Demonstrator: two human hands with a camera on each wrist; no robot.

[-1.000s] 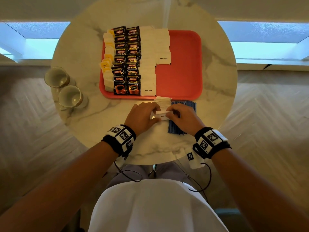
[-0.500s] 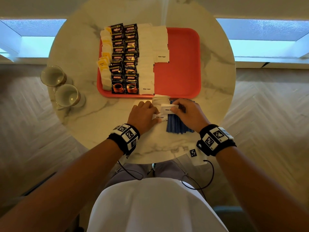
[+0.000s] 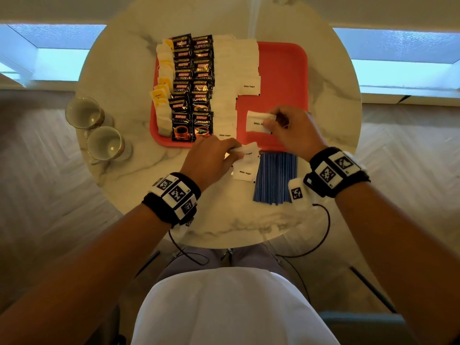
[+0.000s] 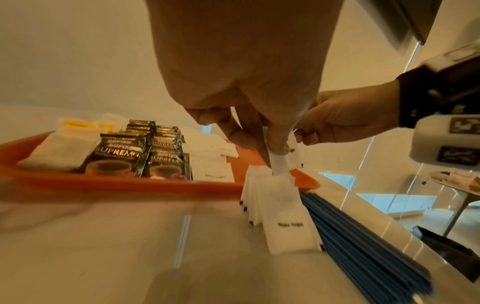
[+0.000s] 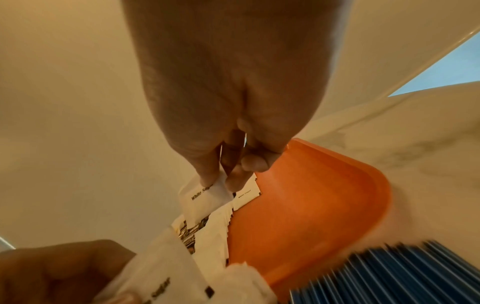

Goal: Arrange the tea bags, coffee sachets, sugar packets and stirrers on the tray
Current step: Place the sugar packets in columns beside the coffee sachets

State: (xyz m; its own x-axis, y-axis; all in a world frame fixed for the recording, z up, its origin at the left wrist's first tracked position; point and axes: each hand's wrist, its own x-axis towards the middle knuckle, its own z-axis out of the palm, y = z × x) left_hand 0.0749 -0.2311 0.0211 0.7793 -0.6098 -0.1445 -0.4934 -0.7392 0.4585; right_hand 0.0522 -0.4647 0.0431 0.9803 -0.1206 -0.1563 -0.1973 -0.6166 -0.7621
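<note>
on the round white marble table (image 3: 129, 58) the rectangular red plastic tray (image 3: 283, 70) already carries most of the goods: a column of white paper tea bags with yellow tags (image 3: 163, 78) along its left edge, two columns of black kopiko coffee sachets (image 3: 193, 78) beside them, then one full column of white paper sugar packets (image 3: 225, 78) and a second, shorter column that stops about halfway down. the right hand (image 3: 291, 130) hangs over the bare red part below that short column, thumb and fingertips pinching one white sugar packet (image 3: 257, 122) by its edge, apparently about to lay it as the next in the row. the left hand (image 3: 211, 158) pinches the top packet of the small pile of sugar packets (image 3: 245, 168) lying on the table just in front of the tray. so the sugar is judged partly done, with a handful left. the flat row of dark blue stirrers (image 3: 275, 178) lies untouched on the table, touching the pile's right side, and the tray's right part is free for them.
</note>
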